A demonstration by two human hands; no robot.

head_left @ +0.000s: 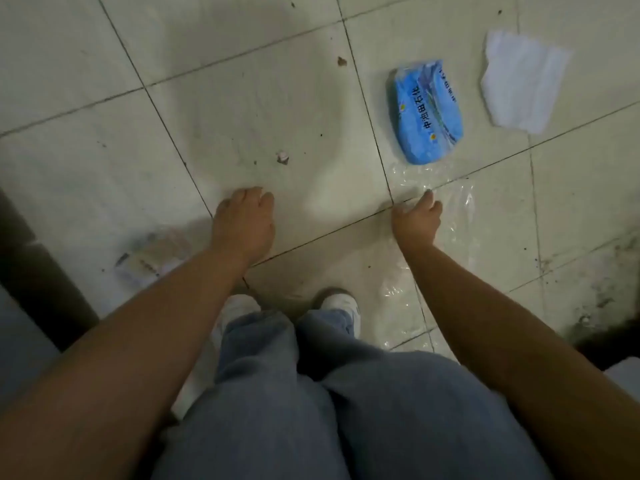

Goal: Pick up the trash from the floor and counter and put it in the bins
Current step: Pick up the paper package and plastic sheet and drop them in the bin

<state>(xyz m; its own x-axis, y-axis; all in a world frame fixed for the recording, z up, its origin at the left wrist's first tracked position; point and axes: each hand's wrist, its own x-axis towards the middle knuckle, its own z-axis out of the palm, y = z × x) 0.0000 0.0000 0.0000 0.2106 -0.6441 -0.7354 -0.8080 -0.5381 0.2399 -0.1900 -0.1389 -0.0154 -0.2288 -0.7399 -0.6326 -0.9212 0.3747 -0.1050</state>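
Observation:
I look down at a dirty tiled floor. A blue tissue pack (427, 112) lies ahead on the right, with a white paper napkin (519, 84) beyond it at the far right. A clear plastic sheet (457, 216) is spread on the floor below the pack. My right hand (417, 220) hangs over the sheet's left edge, fingers loosely apart, holding nothing. My left hand (244, 220) hangs over bare tile, fingers curled down, empty. A crumpled clear wrapper (149, 258) lies to the left of my left forearm.
A small scrap (282, 157) and a brown speck (341, 61) lie on the tiles ahead. My legs in jeans and white shoes (341, 306) stand below. A dark cabinet base (38, 271) lines the left edge. Dark grime (595, 306) marks the floor at right.

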